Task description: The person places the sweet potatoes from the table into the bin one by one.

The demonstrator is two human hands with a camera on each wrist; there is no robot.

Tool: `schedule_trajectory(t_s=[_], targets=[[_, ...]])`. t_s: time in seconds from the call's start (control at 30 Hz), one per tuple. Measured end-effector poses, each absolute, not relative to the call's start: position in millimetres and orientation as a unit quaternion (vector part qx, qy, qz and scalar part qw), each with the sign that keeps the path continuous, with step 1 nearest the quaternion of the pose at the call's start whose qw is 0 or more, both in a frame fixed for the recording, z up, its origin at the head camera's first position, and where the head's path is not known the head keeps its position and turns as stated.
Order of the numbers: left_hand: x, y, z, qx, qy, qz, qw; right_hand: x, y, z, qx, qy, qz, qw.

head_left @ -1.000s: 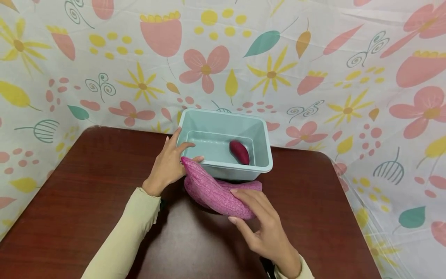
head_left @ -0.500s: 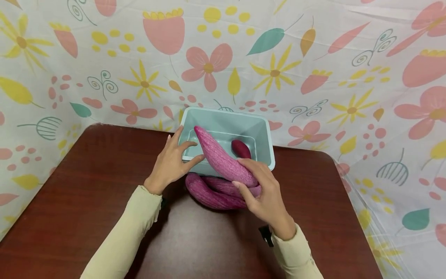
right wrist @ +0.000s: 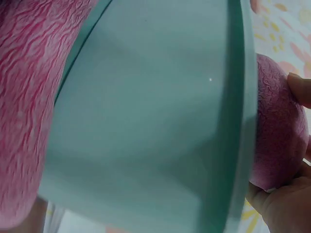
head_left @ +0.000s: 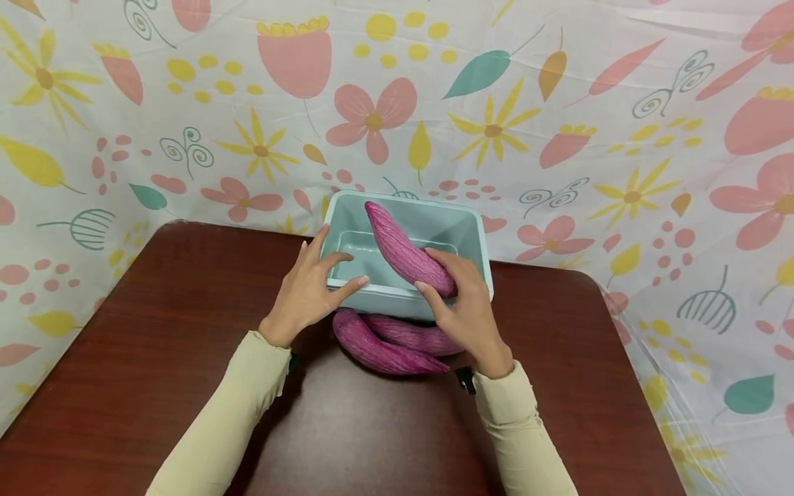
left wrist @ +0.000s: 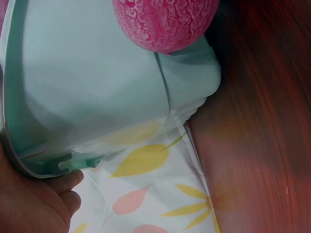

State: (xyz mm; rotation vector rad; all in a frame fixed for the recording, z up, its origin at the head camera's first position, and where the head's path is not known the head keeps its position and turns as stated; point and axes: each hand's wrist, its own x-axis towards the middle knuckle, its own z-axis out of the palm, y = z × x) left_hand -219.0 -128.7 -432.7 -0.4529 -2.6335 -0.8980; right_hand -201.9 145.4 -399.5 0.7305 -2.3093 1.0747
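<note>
A pale teal plastic bin stands at the table's far middle. My right hand grips the thick end of a long pink-purple wrinkled vegetable, slanted over the bin with its tip toward the back wall. In the right wrist view that vegetable shows past the bin's rim, held by my fingers. My left hand holds the bin's front-left corner, thumb on the front rim; the left wrist view shows the palm under the rim. Two more such vegetables lie against the bin's front.
The dark brown wooden table has rounded corners. A flowered cloth hangs close behind and to both sides. The bin almost touches this cloth at the back. The vegetables on the table press against the bin's outer wall.
My right hand lifted one vegetable off the pile and carried it up and forward over the bin. It now hides the small dark red piece inside. The left hand stayed.
</note>
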Motion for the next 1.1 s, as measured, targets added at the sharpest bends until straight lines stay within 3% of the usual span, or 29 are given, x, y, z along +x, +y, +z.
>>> schedule_trajectory(t_s=[0.47,1.1], targets=[[-219,-128,-432,-0.157,-0.923,-0.314,0.159,-228,112,-401,0.224,-0.882,0.373,0.18],[-219,-129,-432,-0.151,-0.925,-0.319,0.142,-229,71,-397,0.172,-0.912,0.345,0.142]])
